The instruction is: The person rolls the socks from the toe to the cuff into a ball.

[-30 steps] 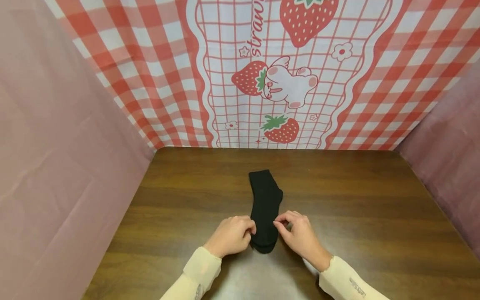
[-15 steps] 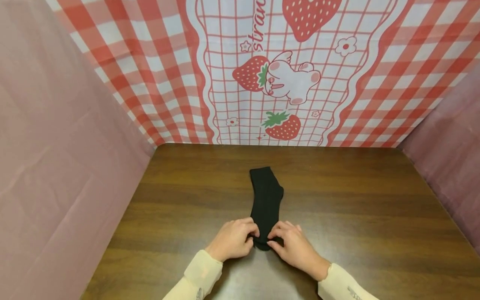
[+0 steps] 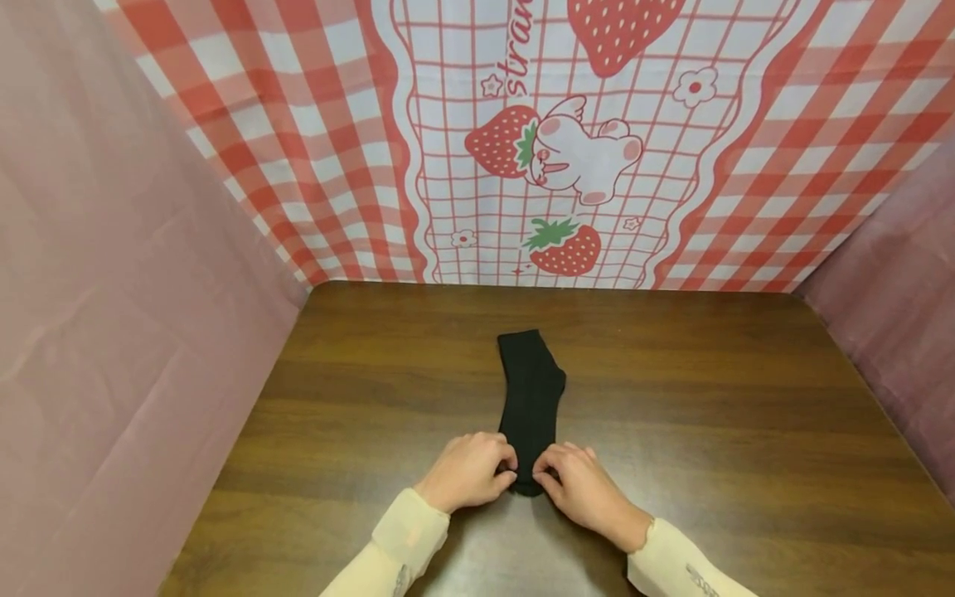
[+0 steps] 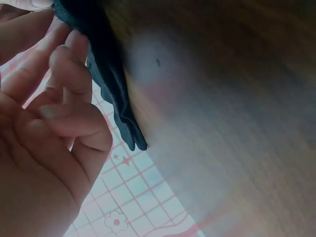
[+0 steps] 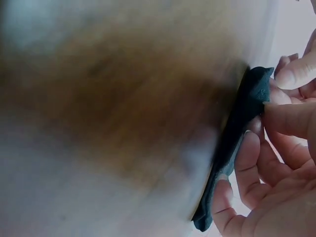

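Head view: a brown wood-grain surface (image 3: 343, 406) carries, near its middle, a plain black sock (image 3: 531, 398), flattened and lengthwise, its cuff pointing away, its heel bulging rightward, its toe end nearest and layered. The left hand (image 3: 470, 473) and right hand (image 3: 585, 489) face each other across that end, fingers curled, each grip pinching its own edge.

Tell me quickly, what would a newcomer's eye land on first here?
Probably the red-and-white strawberry-print cloth, hanging upright behind the table's far edge. Next, the black socks, lying lengthwise near the middle of the brown wood-grain table, toe end nearest the person. Then the left hand and right hand, pinching that toe end from either side.
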A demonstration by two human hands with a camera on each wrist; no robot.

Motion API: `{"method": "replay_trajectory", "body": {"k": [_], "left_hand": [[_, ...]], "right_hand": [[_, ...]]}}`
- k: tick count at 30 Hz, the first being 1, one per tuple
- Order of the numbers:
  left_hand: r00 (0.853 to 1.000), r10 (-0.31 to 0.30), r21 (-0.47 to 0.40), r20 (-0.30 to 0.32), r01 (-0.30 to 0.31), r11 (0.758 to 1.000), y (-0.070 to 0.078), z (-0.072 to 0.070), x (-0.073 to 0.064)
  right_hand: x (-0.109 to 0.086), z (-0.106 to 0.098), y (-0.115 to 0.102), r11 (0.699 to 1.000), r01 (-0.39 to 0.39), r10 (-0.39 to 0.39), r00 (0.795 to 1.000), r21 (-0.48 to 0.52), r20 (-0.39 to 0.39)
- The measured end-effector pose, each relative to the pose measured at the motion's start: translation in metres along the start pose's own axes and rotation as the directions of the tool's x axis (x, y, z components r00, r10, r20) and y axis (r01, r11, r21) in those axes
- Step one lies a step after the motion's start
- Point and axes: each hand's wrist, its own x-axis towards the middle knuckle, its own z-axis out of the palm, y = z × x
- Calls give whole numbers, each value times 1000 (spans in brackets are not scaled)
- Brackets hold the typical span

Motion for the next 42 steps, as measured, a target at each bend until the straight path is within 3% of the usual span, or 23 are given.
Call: {"method": "replay_trajectory", "body": {"k": [12,21,27,31,36,42], "left_hand": [[997,-25,-54,71,29,998,0,-4,5],[991,-38,3,126,38,999,2,-5,8],[987,-53,47,154,46,998,4,-6,11],[987,-63,63,148,54,997,5,-5,11],[986,-70,46,153,64,997,3,-5,11],[985,-67,-1,158,68,998,1,-4,11]], "right_hand": [[7,-1,-1,999,-38,38,999,-24,-3],[9,-1,-2,998,-29,29,999,-62,13],[11,-5,-3,989,49,-40,997,-141,65],[10,-12,-3,987,92,-75,988,-128,132],[11,-17,-5,990,95,-74,979,-102,192],[12,-15,-4,991,77,-56,982,-110,181]]}}
